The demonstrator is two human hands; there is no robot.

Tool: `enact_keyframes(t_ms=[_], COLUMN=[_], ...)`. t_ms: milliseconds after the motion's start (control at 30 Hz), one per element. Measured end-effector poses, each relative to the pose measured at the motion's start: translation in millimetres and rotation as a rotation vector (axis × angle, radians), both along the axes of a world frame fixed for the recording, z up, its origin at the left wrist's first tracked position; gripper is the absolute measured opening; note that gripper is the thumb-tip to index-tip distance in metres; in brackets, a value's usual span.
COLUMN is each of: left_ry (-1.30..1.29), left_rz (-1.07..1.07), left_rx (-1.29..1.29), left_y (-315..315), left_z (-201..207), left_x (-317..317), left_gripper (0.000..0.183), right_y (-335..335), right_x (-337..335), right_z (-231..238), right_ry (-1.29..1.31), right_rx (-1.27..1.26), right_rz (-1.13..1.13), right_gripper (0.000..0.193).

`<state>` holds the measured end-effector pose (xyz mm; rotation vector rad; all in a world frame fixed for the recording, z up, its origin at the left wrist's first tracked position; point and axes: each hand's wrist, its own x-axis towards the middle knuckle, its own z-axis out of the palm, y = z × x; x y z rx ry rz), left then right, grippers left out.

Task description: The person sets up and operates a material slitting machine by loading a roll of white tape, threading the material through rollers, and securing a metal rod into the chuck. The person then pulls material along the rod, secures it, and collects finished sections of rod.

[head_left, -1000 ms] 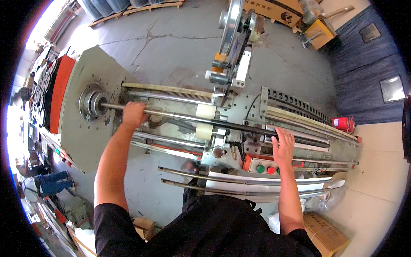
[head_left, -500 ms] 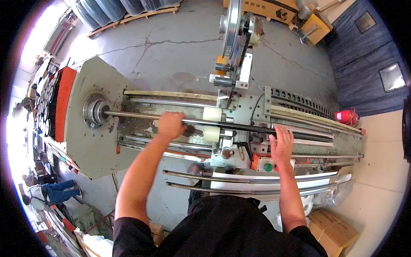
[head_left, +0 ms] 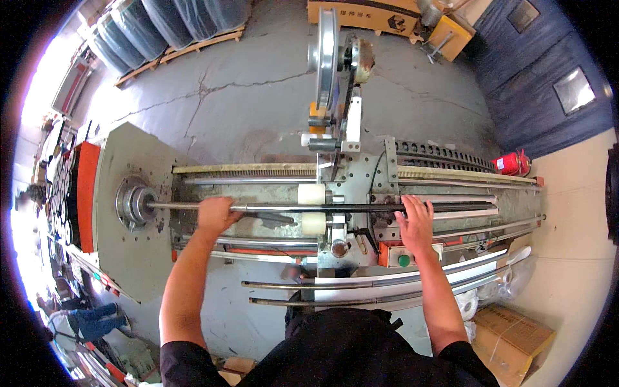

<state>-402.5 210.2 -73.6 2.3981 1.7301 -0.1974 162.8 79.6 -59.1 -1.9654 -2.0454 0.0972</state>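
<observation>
A long metal rod (head_left: pixel 274 208) lies lengthwise over the machine bed. Its left end enters the round chuck (head_left: pixel 134 203) on the grey headstock (head_left: pixel 138 174), and its right part is black. My left hand (head_left: pixel 215 216) is closed around the bright section, close to the chuck. Further right, the rod crosses a pair of white rollers (head_left: pixel 313 222) on the carriage. My right hand (head_left: pixel 417 222) rests over the black section with its fingers spread apart. Just below that hand is a red control box with a green button (head_left: pixel 404 260).
Two more rods (head_left: pixel 342 284) lie between the machine and me. A wheel on an upright arm (head_left: pixel 327 58) rises behind the carriage. A red extinguisher (head_left: pixel 512 162) stands at the far right, and a cardboard box (head_left: pixel 509 335) at the near right. Another person (head_left: pixel 90 320) is at the left.
My left hand has moved left along the rod, nearer the chuck. My right hand stays over the black section, its fingers now more bent. The whole view has shifted slightly.
</observation>
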Motion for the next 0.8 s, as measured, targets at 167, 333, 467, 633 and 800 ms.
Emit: enact_keyframes(t_ms=[167,333,467,633,800], left_ry=[0.128,0.146,0.019,-0.076,-0.076], left_rz=[0.144,0.139,0.031,-0.086,-0.101], left_rx=[-0.07,-0.127,-0.104,-0.111,-0.1], left_y=[14.1,8.7,-7.5,-18.7,-18.1], left_z=[11.8,21.8,14.7,16.4,2.8], left_x=[-97.2,-48.8,54.3,143.6,149.7], left_gripper=[0.039,0.042,0.038,0.037,0.034], right_y=[-8.9,-12.6,-10.1,-1.3,4.1], right_x=[43.2,40.4,6.5,-55.6,-84.1], right_z=[2.5,4.5,4.2,3.4,-6.0], right_ry=[-0.017,-0.037,-0.039,0.052,0.041], right_rx=[0.029,0.042,0.054,0.086,0.051], right_rz=[-0.07,-0.105,-0.086,-0.034,0.037], right_gripper=[0.045,0.045,0.046,0.049,0.051])
